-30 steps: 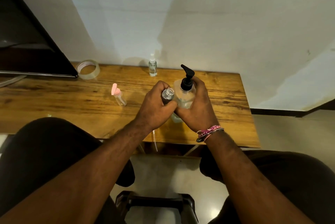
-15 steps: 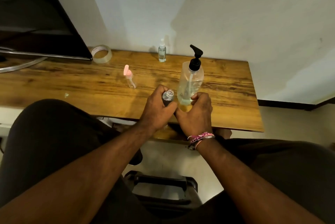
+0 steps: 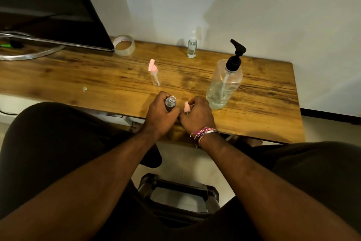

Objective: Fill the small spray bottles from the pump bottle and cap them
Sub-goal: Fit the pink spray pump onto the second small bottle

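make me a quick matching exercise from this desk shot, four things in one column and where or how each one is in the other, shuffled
Things
1. pump bottle
2. open small bottle
3. pink spray cap
4. tape roll

Place or state
A. held in the left hand, neck uncovered
B. lying by the monitor at the back of the desk
C. pinched in the right hand
D. standing free on the desk, black pump on top

Pairs: 1-D, 2-A, 3-C, 4-B
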The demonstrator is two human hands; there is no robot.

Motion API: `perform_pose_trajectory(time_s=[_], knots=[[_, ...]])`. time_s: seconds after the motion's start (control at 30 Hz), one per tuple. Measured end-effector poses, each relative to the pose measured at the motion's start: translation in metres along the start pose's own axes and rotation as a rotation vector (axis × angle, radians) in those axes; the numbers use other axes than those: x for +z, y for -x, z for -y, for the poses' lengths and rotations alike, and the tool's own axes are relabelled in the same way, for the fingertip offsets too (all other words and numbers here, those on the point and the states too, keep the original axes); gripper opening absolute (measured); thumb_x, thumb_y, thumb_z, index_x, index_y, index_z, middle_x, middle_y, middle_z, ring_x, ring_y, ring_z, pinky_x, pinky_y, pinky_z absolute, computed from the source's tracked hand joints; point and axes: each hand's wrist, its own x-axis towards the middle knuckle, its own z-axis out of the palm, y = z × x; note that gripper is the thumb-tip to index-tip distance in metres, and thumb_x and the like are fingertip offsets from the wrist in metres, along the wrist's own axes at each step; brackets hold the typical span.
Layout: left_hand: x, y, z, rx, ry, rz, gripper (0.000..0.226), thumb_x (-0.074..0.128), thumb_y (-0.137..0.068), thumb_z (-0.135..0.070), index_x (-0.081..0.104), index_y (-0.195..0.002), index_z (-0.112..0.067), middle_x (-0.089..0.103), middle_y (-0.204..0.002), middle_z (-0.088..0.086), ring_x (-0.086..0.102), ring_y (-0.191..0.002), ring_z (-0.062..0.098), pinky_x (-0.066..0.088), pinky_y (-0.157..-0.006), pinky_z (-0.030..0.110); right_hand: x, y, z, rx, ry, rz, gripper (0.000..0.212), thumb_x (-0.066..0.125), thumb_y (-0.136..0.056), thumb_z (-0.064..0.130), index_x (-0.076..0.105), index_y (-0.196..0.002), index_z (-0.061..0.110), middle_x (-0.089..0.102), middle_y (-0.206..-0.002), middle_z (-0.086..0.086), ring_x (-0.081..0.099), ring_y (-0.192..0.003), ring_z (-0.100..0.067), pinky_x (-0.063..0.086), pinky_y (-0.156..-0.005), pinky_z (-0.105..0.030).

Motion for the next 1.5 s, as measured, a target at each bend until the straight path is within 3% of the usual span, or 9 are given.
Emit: perform_pose_trajectory(time_s=[0.23,0.37,0.47,0.7,0.83,0.9,1.03,1.2,1.5], knots=[[0.008,-0.006,0.002,0.031,-0.015,0.036,0.027,0.077,-0.082,-0.013,0.057,-0.1,-0.017,0.062,-0.088,-0.008,0.054,-0.073,0.0,0.045,-0.065,0.017,0.007,-0.021,-0.005,0.038,0.093,0.016,0.03,0.068,-0.093,0.023,0.059,-0.117,0.007,0.063,-0.119,-0.017,0.064,-0.108,-0.036,0.055,-0.087,-0.04],[0.013,-0.007,0.004,0.049,-0.015,0.061,0.027,0.076,-0.084,-0.015,0.056,-0.102,-0.017,0.063,-0.09,-0.004,0.054,-0.073,0.005,0.045,-0.063,0.02,0.004,-0.028,-0.008,0.058,0.072,0.029,0.021,0.072,-0.094,0.03,0.071,-0.1,0.01,0.073,-0.102,-0.015,0.07,-0.095,-0.033,0.055,-0.076,-0.032],[0.014,-0.01,0.004,0.036,-0.006,0.049,0.026,0.074,-0.085,-0.015,0.055,-0.101,-0.02,0.064,-0.09,-0.003,0.057,-0.075,0.009,0.051,-0.066,0.031,-0.005,-0.03,-0.008,0.065,0.034,0.013,0.022,0.074,-0.093,0.029,0.078,-0.098,0.008,0.077,-0.096,-0.014,0.072,-0.09,-0.03,0.049,-0.071,-0.027],[0.013,-0.01,0.004,0.038,0.011,0.063,0.026,0.073,-0.088,-0.016,0.057,-0.107,-0.02,0.066,-0.097,-0.002,0.064,-0.084,0.015,0.058,-0.071,0.041,-0.024,-0.028,0.012,0.026,-0.127,-0.077,0.023,0.081,-0.083,0.029,0.08,-0.1,0.015,0.074,-0.086,0.003,0.068,-0.077,-0.012,0.046,-0.062,-0.019],[0.016,-0.012,0.002,0.034,0.009,0.039,0.031,0.074,-0.083,-0.023,0.056,-0.109,-0.021,0.066,-0.1,0.0,0.065,-0.088,0.019,0.057,-0.071,0.04,-0.032,-0.024,0.022,-0.082,-0.163,-0.147,0.02,0.083,-0.082,0.025,0.067,-0.093,0.023,0.066,-0.081,0.014,0.061,-0.07,0.002,0.042,-0.054,-0.009],[0.017,-0.013,0.002,0.033,0.007,0.024,0.033,0.075,-0.082,-0.023,0.056,-0.108,-0.021,0.064,-0.1,0.0,0.063,-0.087,0.018,0.054,-0.073,0.038,-0.039,-0.024,0.026,-0.114,-0.211,-0.177,0.023,0.082,-0.085,0.02,0.063,-0.098,0.023,0.066,-0.084,0.014,0.064,-0.074,0.002,0.045,-0.057,-0.006],[0.019,-0.015,0.002,0.043,-0.007,0.04,0.032,0.076,-0.084,-0.025,0.054,-0.107,-0.023,0.064,-0.1,-0.001,0.063,-0.09,0.02,0.056,-0.079,0.041,-0.052,-0.025,0.039,-0.192,-0.387,-0.17,0.031,0.08,-0.09,0.018,0.064,-0.116,0.024,0.074,-0.103,0.01,0.071,-0.092,-0.001,0.058,-0.077,-0.017],[0.019,-0.016,0.003,0.046,0.004,0.046,0.032,0.074,-0.083,-0.026,0.054,-0.109,-0.024,0.065,-0.102,0.0,0.064,-0.09,0.02,0.057,-0.079,0.042,-0.058,-0.022,0.046,-0.286,-0.473,-0.184,0.027,0.08,-0.093,0.021,0.07,-0.118,0.02,0.078,-0.108,0.006,0.073,-0.101,-0.005,0.061,-0.086,-0.027],[0.021,-0.019,0.007,0.021,0.006,0.033,0.031,0.075,-0.087,-0.024,0.054,-0.11,-0.024,0.065,-0.103,-0.001,0.063,-0.091,0.017,0.053,-0.076,0.035,-0.059,-0.022,0.046,-0.296,-0.621,-0.175,0.03,0.079,-0.092,0.013,0.068,-0.119,0.007,0.079,-0.109,-0.001,0.076,-0.101,-0.014,0.063,-0.09,-0.043]])
